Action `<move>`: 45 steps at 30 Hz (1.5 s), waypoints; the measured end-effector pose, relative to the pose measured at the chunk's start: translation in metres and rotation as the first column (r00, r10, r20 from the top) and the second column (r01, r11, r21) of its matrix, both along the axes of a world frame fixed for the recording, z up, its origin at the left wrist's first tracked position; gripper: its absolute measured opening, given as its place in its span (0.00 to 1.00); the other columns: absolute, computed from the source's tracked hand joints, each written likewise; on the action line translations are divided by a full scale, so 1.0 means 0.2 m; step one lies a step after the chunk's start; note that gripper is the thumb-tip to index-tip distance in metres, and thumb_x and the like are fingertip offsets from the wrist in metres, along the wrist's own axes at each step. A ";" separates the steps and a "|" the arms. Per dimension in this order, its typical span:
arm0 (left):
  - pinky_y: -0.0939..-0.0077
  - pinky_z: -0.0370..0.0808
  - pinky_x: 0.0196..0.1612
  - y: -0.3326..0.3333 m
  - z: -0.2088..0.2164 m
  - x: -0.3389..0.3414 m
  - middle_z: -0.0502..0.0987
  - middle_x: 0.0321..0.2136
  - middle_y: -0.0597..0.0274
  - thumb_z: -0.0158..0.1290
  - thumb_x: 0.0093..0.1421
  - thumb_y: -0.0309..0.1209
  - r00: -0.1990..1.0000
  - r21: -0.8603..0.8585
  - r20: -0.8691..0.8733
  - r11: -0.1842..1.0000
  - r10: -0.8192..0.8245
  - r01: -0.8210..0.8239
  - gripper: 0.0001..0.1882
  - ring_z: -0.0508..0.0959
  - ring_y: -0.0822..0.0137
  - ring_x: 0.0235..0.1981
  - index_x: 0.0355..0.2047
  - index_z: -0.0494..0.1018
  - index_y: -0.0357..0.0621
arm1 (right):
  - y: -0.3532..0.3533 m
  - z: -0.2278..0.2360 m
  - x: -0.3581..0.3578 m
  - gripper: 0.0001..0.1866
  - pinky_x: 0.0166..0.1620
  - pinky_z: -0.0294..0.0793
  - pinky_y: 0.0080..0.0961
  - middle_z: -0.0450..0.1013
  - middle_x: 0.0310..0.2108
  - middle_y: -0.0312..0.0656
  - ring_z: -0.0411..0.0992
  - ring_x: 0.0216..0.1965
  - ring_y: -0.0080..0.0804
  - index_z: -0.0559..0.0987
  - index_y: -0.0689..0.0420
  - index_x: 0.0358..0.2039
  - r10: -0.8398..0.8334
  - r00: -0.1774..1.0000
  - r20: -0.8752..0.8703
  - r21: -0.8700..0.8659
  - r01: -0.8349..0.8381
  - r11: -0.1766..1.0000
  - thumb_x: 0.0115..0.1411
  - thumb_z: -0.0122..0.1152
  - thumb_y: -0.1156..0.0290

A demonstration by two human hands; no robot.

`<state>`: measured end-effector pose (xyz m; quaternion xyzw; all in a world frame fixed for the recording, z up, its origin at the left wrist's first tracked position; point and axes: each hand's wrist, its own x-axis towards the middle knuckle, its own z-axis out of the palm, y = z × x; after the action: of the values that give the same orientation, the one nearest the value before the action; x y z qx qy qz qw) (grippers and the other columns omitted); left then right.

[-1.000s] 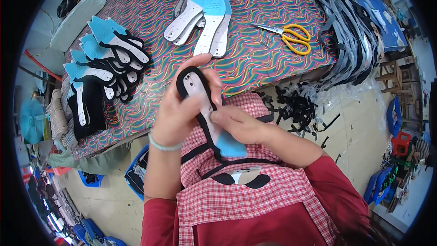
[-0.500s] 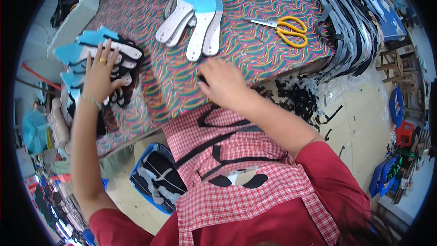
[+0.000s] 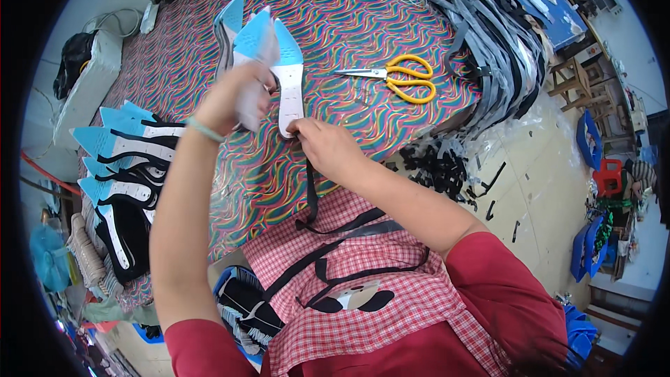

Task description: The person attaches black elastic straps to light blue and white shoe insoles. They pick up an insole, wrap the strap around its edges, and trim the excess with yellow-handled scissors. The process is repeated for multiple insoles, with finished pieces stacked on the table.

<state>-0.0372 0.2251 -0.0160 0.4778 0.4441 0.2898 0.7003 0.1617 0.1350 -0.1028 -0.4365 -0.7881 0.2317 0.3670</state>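
Now we see the left hand [image 3: 237,94], gone from the left pile [image 3: 132,146], clasping a blurred insole [image 3: 249,108] farther right, shifting work there; the right hand [image 3: 324,145], fingers bunched, touches a white insole's [image 3: 291,98] near end, grip unclear.

In the upper middle of the frame, the white insole pieces [image 3: 291,94] look smooth and matt, while their blue tips [image 3: 287,43] seem to be of textured plastic or foam. The black strip [image 3: 312,195] near the centre appears to be soft, matt cloth. The scissors [image 3: 380,72] have shiny metal blades [image 3: 357,72] and smooth plastic handles [image 3: 412,84]. The patterned top of the bench [image 3: 356,28] shows a weak gloss. At lower centre, the apron [image 3: 363,335] is of woven cloth. At right, the red stool [image 3: 609,172] looks of smooth plastic.
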 end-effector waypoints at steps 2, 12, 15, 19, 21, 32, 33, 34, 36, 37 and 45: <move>0.81 0.63 0.16 -0.05 0.23 0.01 0.70 0.22 0.61 0.49 0.61 0.44 0.887 0.146 0.459 0.980 0.056 -0.137 0.20 0.66 0.75 0.17 0.39 0.67 0.36 | 0.00 0.03 0.00 0.10 0.37 0.74 0.38 0.75 0.36 0.48 0.74 0.36 0.49 0.72 0.58 0.42 -0.040 0.999 -0.035 -0.062 0.038 0.997 0.59 0.50 0.76; 0.78 0.74 0.41 -0.94 0.03 0.08 0.76 0.37 0.55 0.52 0.59 0.26 0.880 0.080 0.076 0.877 0.469 -0.474 0.18 0.77 0.69 0.38 0.49 0.64 0.34 | -0.35 0.31 0.11 0.07 0.41 0.72 0.16 0.74 0.35 0.33 0.71 0.37 0.16 0.76 0.62 0.40 -0.031 0.648 -0.761 -0.478 -0.529 0.702 0.61 0.57 0.77; 0.76 0.73 0.46 -1.07 -0.08 0.12 0.76 0.41 0.58 0.54 0.56 0.22 0.828 0.106 0.103 0.822 0.551 -0.560 0.18 0.76 0.69 0.42 0.48 0.66 0.36 | -0.39 0.27 0.06 0.07 0.40 0.71 0.16 0.73 0.35 0.34 0.70 0.37 0.15 0.75 0.61 0.40 0.230 0.677 -0.699 -0.407 -0.641 0.651 0.60 0.57 0.77; 0.75 0.73 0.44 -1.14 -0.05 0.11 0.77 0.40 0.57 0.54 0.58 0.24 0.724 0.065 0.149 0.724 0.674 -0.687 0.14 0.76 0.70 0.39 0.45 0.70 0.37 | -0.41 0.29 0.01 0.06 0.41 0.70 0.15 0.73 0.35 0.33 0.70 0.37 0.15 0.75 0.61 0.39 0.088 0.563 -0.822 -0.381 -0.657 0.651 0.60 0.58 0.76; 0.75 0.73 0.42 -1.12 -0.04 0.16 0.77 0.39 0.57 0.53 0.58 0.24 0.717 0.144 0.144 0.702 0.682 -0.697 0.13 0.77 0.70 0.37 0.44 0.70 0.37 | -0.43 0.32 -0.01 0.06 0.39 0.70 0.14 0.73 0.34 0.33 0.71 0.36 0.16 0.75 0.61 0.38 -0.090 0.552 -0.829 -0.505 -0.672 0.542 0.60 0.58 0.76; 0.79 0.72 0.40 -1.10 -0.10 0.16 0.77 0.35 0.62 0.57 0.57 0.25 0.615 0.089 0.292 0.619 0.732 -0.780 0.13 0.76 0.74 0.35 0.43 0.72 0.37 | -0.38 0.31 -0.12 0.07 0.38 0.73 0.13 0.75 0.34 0.34 0.72 0.34 0.15 0.75 0.61 0.36 -0.180 0.548 -0.817 -0.523 -0.574 0.630 0.58 0.62 0.74; 0.79 0.72 0.40 -1.10 -0.10 0.17 0.77 0.35 0.62 0.58 0.57 0.25 0.610 0.086 0.283 0.614 0.740 -0.784 0.13 0.76 0.74 0.35 0.42 0.72 0.37 | -0.38 0.30 -0.13 0.07 0.38 0.73 0.13 0.75 0.33 0.34 0.72 0.34 0.15 0.75 0.61 0.35 -0.180 0.551 -0.815 -0.522 -0.562 0.641 0.58 0.62 0.74; 0.80 0.72 0.39 -1.10 -0.10 0.18 0.77 0.35 0.62 0.58 0.57 0.25 0.607 0.084 0.276 0.610 0.746 -0.788 0.13 0.76 0.74 0.35 0.42 0.72 0.37 | -0.37 0.29 -0.14 0.07 0.37 0.72 0.12 0.75 0.33 0.34 0.72 0.34 0.14 0.74 0.60 0.35 -0.180 0.554 -0.813 -0.520 -0.550 0.654 0.58 0.63 0.74; 0.80 0.72 0.40 -1.10 -0.12 0.19 0.77 0.35 0.62 0.58 0.56 0.25 0.591 0.083 0.248 0.591 0.768 -0.802 0.13 0.76 0.74 0.36 0.42 0.72 0.37 | -0.39 0.29 -0.17 0.08 0.35 0.72 0.15 0.74 0.31 0.35 0.72 0.32 0.17 0.75 0.60 0.34 -0.259 0.593 -0.762 -0.572 -0.431 0.698 0.55 0.65 0.73; 0.80 0.72 0.40 -1.11 -0.12 0.18 0.77 0.35 0.62 0.58 0.57 0.25 0.577 0.092 0.230 0.572 0.784 -0.815 0.13 0.76 0.73 0.36 0.42 0.72 0.37 | -0.39 0.29 -0.18 0.09 0.35 0.72 0.16 0.74 0.30 0.35 0.72 0.31 0.18 0.76 0.60 0.33 -0.292 0.606 -0.740 -0.589 -0.373 0.717 0.54 0.66 0.73; 0.72 0.72 0.47 -1.05 -0.05 0.08 0.76 0.45 0.51 0.53 0.61 0.36 0.860 0.644 0.116 0.622 0.497 -0.446 0.20 0.75 0.65 0.44 0.46 0.72 0.32 | -0.37 0.38 -0.10 0.10 0.33 0.69 0.30 0.70 0.28 0.43 0.69 0.30 0.41 0.77 0.61 0.30 0.334 0.897 -0.290 0.066 -0.329 0.942 0.58 0.59 0.66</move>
<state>-0.0216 0.0142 -0.0255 0.5673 0.4496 0.5810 0.3722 0.1416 0.0607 -0.0260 -0.2534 -0.7883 0.3477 0.4399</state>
